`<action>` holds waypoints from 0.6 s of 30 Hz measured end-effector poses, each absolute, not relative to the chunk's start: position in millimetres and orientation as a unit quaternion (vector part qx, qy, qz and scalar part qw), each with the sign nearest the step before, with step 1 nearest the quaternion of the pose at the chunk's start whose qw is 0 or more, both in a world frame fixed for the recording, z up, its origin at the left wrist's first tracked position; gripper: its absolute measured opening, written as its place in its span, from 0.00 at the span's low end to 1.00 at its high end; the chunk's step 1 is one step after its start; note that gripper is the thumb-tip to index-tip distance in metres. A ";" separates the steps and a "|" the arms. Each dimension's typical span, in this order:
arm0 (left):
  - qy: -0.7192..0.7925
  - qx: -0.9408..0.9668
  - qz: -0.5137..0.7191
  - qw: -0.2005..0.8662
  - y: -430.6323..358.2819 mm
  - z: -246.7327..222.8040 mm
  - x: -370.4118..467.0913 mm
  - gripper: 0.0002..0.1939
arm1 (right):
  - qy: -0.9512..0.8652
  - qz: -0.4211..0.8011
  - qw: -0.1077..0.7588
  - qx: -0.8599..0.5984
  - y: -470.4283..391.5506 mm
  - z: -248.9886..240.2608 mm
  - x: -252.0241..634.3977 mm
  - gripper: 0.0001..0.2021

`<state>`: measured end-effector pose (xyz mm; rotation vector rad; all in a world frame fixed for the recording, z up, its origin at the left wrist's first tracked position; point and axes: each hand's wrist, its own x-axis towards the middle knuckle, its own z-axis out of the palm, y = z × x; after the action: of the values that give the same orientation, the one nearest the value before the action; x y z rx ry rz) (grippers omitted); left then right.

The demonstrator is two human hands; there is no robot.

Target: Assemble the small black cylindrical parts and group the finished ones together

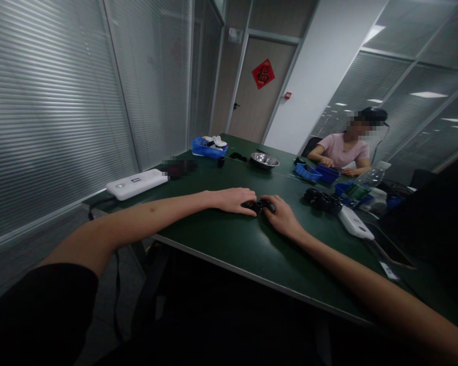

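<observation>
Small black part [258, 205] btwn L and R fingers [273, 198], both apparently pinching it

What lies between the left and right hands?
A small black item, held at the fingers of the left hand and right hand, in the head view.

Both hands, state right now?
Left hand: fingers curled on a small black object; grip unclear.
Right hand: fingers on it too; grip unclear.
</observation>
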<state>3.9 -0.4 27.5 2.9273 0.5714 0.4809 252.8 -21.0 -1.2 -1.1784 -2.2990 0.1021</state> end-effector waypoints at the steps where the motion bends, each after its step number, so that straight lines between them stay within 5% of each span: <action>1: 0.190 0.967 0.159 0.061 -0.7 27.8 3.9 0.24 | -0.855 0.037 0.274 -0.438 -21.1 -1.1 252.7 0.17; 18: 0.199 0.967 0.148 0.052 -3.3 29.4 4.5 0.24 | -0.855 0.029 0.258 -0.448 -23.3 0.6 250.5 0.18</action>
<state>4.5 -3.3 29.4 2.9416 0.6048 0.4506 250.5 -23.3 0.6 -1.2144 -2.3193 0.0788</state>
